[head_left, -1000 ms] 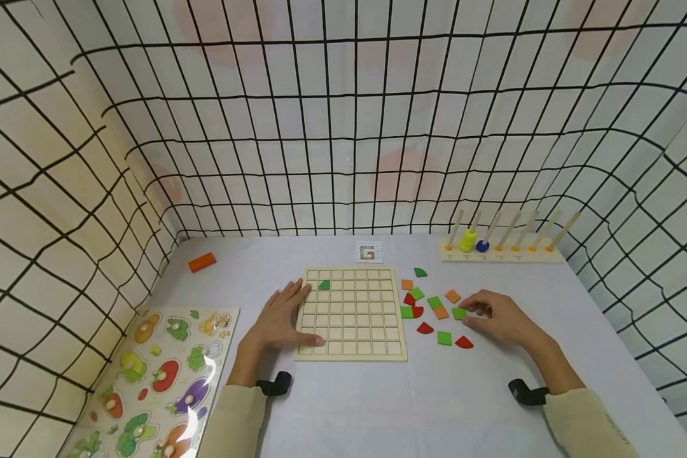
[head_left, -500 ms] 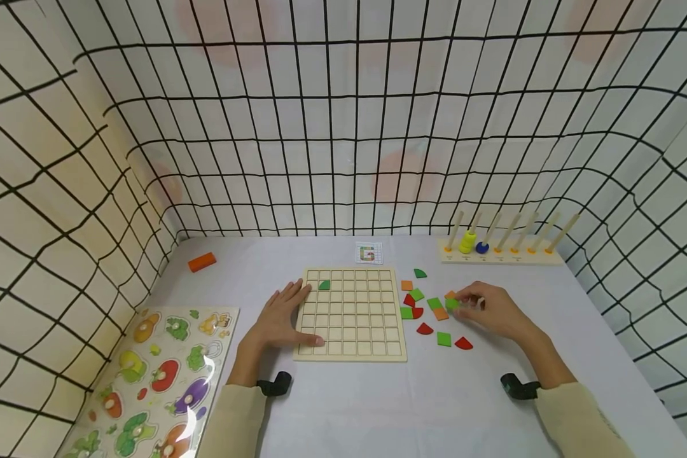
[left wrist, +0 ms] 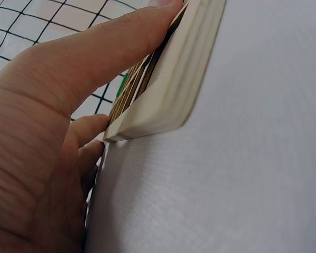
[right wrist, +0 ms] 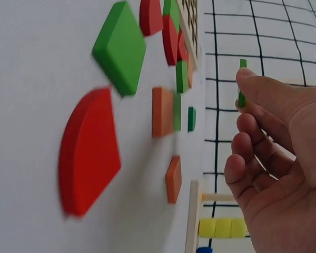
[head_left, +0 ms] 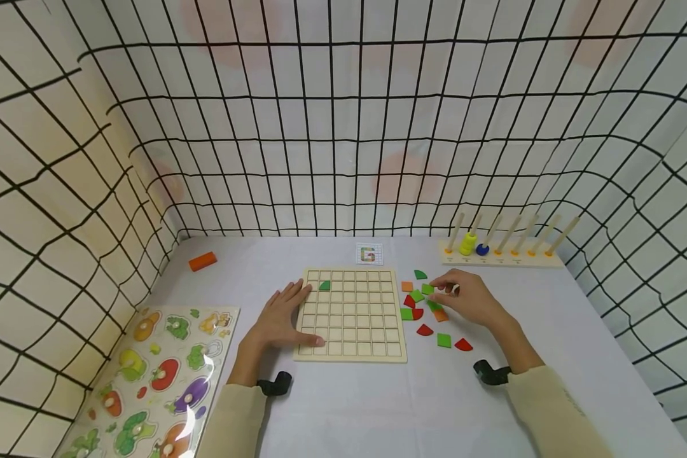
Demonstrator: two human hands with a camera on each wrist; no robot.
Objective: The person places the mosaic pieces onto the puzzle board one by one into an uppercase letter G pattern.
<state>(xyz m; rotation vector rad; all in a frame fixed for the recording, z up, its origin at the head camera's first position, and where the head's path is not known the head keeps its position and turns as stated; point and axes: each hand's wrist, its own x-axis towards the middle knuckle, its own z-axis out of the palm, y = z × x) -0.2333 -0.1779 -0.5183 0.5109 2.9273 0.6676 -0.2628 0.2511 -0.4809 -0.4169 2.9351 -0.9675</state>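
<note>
We see a green tile [head_left: 428,289] pinched in the fingertips of the right hand [head_left: 468,300], lifted just above the loose tiles [head_left: 435,318] at centre right of the head view; in the right wrist view it shows edge-on at the fingertips [right wrist: 242,84], upper right. The left hand [head_left: 277,317] lies flat, fingers spread, on the left edge of the grid board [head_left: 352,315] at centre. One green piece [head_left: 324,285] sits in the board's top row. A peg rack [head_left: 500,254] stands upper right.
</note>
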